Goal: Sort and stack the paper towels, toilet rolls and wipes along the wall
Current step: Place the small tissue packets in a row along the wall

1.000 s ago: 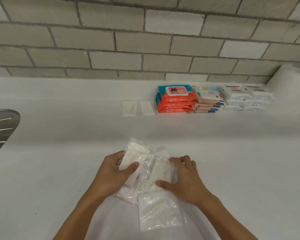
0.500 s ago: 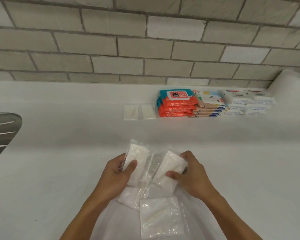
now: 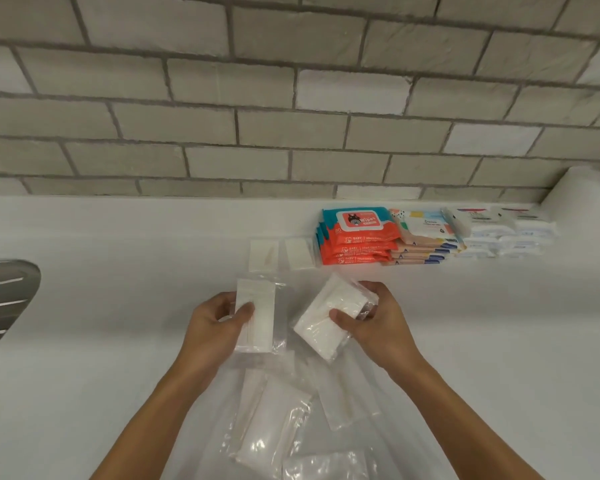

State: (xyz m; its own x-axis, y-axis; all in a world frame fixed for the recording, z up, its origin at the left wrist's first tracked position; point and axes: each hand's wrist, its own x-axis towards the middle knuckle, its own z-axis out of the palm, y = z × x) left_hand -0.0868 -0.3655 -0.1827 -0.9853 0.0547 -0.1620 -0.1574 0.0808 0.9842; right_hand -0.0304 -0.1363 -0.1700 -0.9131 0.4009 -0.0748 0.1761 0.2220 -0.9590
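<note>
**A wrapped pack in each hand, wipes lined up at the wall**

The left hand (image 3: 212, 330) grips a white pack in clear wrap, the left pack (image 3: 260, 327). Its thumb is clamped on the front face and its fingers are curled behind, and the pack stands nearly upright. The right hand (image 3: 381, 323) grips the right pack (image 3: 316, 327) the same way, thumb on top and fingers wrapped round the far edge. This pack is tilted, its top leaning toward 1 o'clock. The two held packs are near each other but apart.

At 6 o'clock from the hands, between the forearms, loose packs (image 3: 271, 431) of the same kind lie overlapping on the white counter (image 3: 118, 341), with crumpled clear film round them.

At 12 o'clock, two small packs (image 3: 264, 254) lie flat side by side near the wall (image 3: 222, 133). Just beside them toward 1 o'clock is a stack of orange wipes (image 3: 357, 237). Next comes a stack of beige wipes (image 3: 423, 233), touching the orange one, and then white wipes (image 3: 499, 230) in low stacks. All of them sit in a row along the wall. At 2 o'clock, at the end of the row, a towel roll (image 3: 586, 199) stands partly cut off by the frame edge.

At 9 o'clock, a ribbed metal drainer (image 3: 4, 299) shows at the counter's edge.
</note>
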